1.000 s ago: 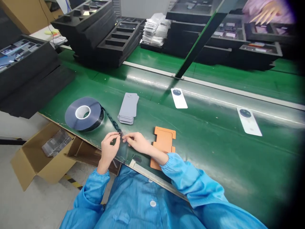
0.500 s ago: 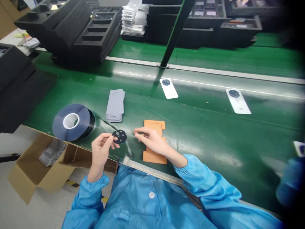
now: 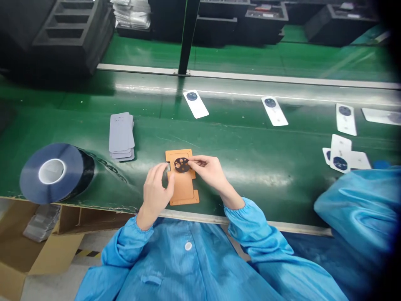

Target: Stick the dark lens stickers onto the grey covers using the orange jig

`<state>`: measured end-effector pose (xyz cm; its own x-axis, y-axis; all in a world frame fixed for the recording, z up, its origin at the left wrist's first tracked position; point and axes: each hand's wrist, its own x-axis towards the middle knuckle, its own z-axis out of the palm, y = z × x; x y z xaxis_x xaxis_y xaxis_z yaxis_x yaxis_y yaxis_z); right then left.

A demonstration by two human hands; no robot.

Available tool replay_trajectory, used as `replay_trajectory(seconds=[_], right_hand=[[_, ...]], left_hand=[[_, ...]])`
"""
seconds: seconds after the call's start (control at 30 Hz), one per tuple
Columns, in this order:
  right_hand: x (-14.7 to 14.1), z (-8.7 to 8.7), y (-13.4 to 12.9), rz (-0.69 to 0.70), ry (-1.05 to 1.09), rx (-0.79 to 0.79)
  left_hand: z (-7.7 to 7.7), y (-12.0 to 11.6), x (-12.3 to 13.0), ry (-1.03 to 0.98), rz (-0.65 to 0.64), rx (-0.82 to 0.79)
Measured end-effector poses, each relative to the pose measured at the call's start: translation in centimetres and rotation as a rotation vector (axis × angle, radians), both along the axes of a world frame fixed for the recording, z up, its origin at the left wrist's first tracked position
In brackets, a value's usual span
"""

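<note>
An orange fixture (image 3: 183, 188) lies on the green bench in front of me. Over its upper part is a round black piece with several holes (image 3: 181, 165), its right edge pinched between the thumb and fingers of my right hand (image 3: 208, 170). My left hand (image 3: 157, 188) is at the fixture's left edge, thumb and fingers apart, holding nothing. To the left stand a stack of grey phone-shaped plates (image 3: 120, 136) and a large roll of film (image 3: 73, 173), its strip bearing black shapes.
White phone-shaped panels (image 3: 197, 106) with dark round camera areas lie along the back and right of the bench (image 3: 238, 142). A person's blue sleeve (image 3: 360, 205) is at the right. Black trays (image 3: 72, 42) are stacked at the back left; an open carton (image 3: 53, 255) is below.
The black piece has gone from my left hand to my right hand and is now over the orange fixture. My left hand has moved right and opened. The view has shifted right.
</note>
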<state>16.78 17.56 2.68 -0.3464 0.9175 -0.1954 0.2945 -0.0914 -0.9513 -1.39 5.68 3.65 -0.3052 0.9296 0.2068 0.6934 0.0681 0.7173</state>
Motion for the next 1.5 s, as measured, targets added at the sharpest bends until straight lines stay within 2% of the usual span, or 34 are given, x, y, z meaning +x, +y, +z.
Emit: replay_trajectory(seconds=[0.1, 0.2, 0.3, 0.8, 1.17, 1.3, 1.4, 1.5], right_hand=[[-0.2, -1.0, 0.7, -0.018, -0.046, 0.024], [-0.7, -1.4, 0.9, -0.012, -0.053, 0.017], [-1.1, -1.4, 0.8, 0.001, -0.074, 0.019], [-1.6, -1.1, 0.3, -0.005, -0.234, 0.168], [-1.3, -2.0, 0.3, 0.003, -0.191, 0.187], [-1.3, -1.7, 0.4, 0.028, -0.242, 0.283], [-1.4, -1.3, 0.4, 0.083, -0.306, 0.366], [-1.5, -1.0, 0.4, 0.140, -0.387, 0.396]], left_hand=[[-1.7, 0.1, 0.3, 0.193, -0.038, 0.022], [-3.3, 0.0, 0.4, 0.231, -0.090, 0.005], [-4.0, -0.1, 0.3, 0.253, -0.104, 0.012], [-3.2, 0.3, 0.1, 0.372, -0.170, -0.045], [-3.3, 0.4, 0.2, 0.384, -0.174, -0.061], [-3.0, 0.3, 0.2, 0.396, -0.172, -0.037], [-2.5, 0.4, 0.1, 0.467, -0.225, -0.035], [-1.8, 0.8, -0.5, 0.567, -0.355, -0.065]])
